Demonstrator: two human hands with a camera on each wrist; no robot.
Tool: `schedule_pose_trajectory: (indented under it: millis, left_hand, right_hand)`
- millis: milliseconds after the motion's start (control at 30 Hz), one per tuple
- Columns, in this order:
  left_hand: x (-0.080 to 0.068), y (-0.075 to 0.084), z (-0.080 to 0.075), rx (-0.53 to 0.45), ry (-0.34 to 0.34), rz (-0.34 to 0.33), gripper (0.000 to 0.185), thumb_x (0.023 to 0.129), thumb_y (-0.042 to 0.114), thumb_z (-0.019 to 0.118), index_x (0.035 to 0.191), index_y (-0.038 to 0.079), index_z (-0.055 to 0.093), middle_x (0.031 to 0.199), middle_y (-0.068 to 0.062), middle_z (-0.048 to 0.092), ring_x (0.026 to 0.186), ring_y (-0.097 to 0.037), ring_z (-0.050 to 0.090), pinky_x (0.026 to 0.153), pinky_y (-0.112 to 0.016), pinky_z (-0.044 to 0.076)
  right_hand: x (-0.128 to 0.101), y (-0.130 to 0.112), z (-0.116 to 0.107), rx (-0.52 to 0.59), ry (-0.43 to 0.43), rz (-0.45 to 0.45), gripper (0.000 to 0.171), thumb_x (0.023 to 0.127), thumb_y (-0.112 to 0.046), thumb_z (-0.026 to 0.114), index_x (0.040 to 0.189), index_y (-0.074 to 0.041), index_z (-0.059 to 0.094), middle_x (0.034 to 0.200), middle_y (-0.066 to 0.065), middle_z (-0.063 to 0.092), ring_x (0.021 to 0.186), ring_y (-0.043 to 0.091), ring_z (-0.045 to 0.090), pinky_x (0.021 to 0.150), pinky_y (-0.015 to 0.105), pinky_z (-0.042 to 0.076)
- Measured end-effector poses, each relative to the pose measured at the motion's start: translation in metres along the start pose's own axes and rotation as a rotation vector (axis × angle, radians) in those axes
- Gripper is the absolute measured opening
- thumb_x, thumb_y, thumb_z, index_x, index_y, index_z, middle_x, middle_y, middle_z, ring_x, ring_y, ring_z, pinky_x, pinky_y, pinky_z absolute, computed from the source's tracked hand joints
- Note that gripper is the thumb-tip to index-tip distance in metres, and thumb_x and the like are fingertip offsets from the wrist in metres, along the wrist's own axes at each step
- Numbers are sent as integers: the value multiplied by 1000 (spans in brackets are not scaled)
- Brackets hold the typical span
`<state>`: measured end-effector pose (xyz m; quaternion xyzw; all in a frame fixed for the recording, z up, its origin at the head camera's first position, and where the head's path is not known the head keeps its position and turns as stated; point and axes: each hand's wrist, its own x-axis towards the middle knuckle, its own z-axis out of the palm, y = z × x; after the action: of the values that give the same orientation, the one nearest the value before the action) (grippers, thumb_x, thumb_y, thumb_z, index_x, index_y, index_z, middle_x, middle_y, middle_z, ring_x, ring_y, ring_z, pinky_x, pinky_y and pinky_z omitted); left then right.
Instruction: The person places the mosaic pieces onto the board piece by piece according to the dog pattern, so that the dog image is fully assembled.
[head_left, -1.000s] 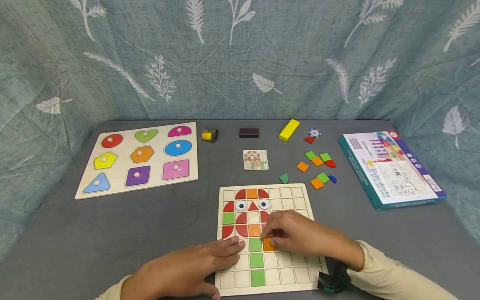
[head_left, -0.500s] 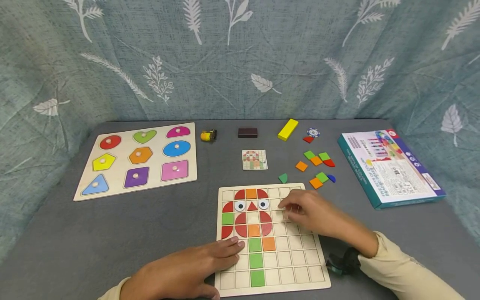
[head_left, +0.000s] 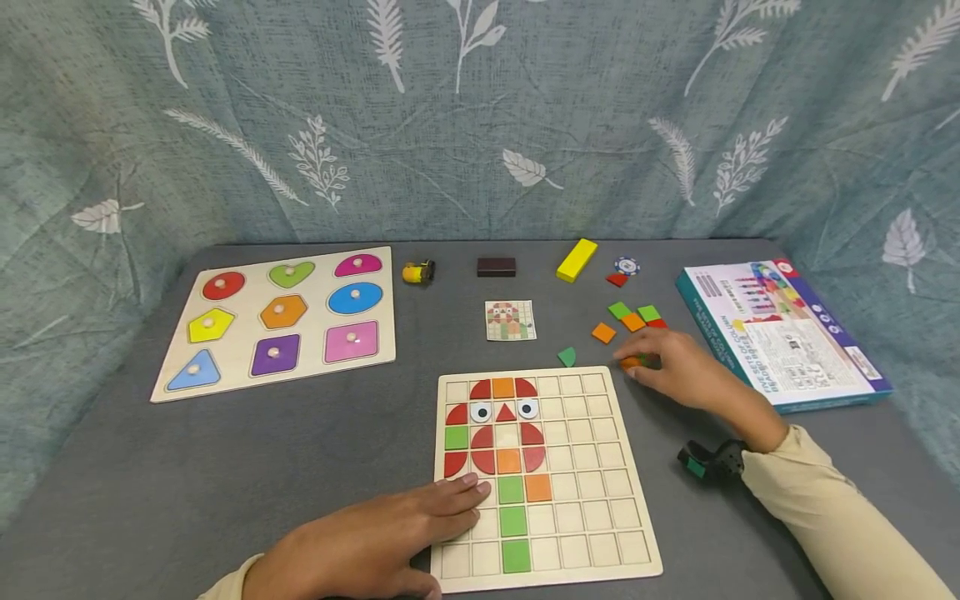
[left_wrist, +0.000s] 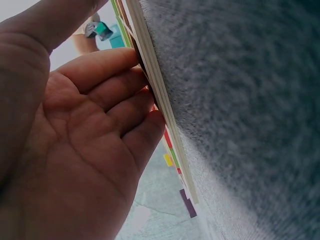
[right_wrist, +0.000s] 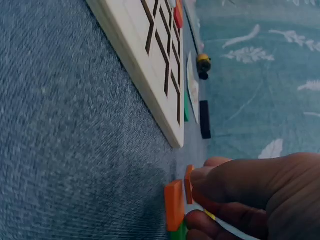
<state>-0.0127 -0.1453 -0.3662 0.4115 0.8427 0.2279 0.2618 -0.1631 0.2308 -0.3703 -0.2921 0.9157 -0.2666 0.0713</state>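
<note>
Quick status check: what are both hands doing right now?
Left hand flat on grid board. Right hand pinching orange tile beside it. Nothing in the way.

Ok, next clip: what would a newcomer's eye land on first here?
Probably the grid board at front centre, with its half-built red, orange and green figure. The left hand lies flat on its near left corner, while the right hand reaches to the loose tiles right of the board and touches an orange tile.
</note>
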Motion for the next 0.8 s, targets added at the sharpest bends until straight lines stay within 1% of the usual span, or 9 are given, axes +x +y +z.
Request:
schedule_pose_trajectory:
  millis: [133,267,367,500,600,733,800]
  left_hand:
    - [0,0,0,4,-6,12,76,81,29,80,146,13,45,156,1,31,143,-21,27,100,-35,44]
    - [0,0,0,5,-3,14,76,80,29,81,146,12,46,155,1,31,143,-22,27,100,-35,44]
    - [0,1,1,-1,1,9,76,80,28,81,145,12,47,155,0,32,143,-23,28,99,-35,44]
    - [0,1,1,-7,1,3,75,80,28,81,145,12,47,155,1,31,143,-23,27,99,-36,44]
    - [1,1,1,3,2,3,76,79,29,82,145,12,47,155,1,31,143,-23,27,100,-36,44]
    - [1,1,1,27,7,11,76,79,30,82,144,11,48,156,0,31,143,-23,27,100,-36,43]
    - [1,1,1,31,7,12,76,79,31,82,144,11,48,156,0,31,143,-23,27,101,-36,43]
  right_hand:
    - [0,2,-1,-49,-22,9,29,86,4,68,114,-3,71,116,15,65,109,36,58,87,52,46]
    - [-1,1,-1,-103,-18,-5,27,84,3,71,112,-1,71,111,15,65,104,35,59,85,53,46]
    - [-1,-1,0,-112,-1,-9,22,84,1,73,106,0,72,104,11,65,96,30,60,80,49,48]
    - [-3,-2,2,-73,27,1,15,83,-2,77,96,-2,71,92,4,64,83,20,61,72,40,50]
    - [-4,-4,2,-41,25,-2,14,82,-2,77,91,-5,67,86,-1,63,76,14,59,68,35,50]
    - [-5,-8,0,-58,-10,-43,11,84,2,73,92,-5,70,87,-2,64,79,15,60,69,35,50]
    - [-4,-11,0,-66,-26,-52,14,86,4,70,97,-4,73,91,0,67,84,17,61,70,36,50]
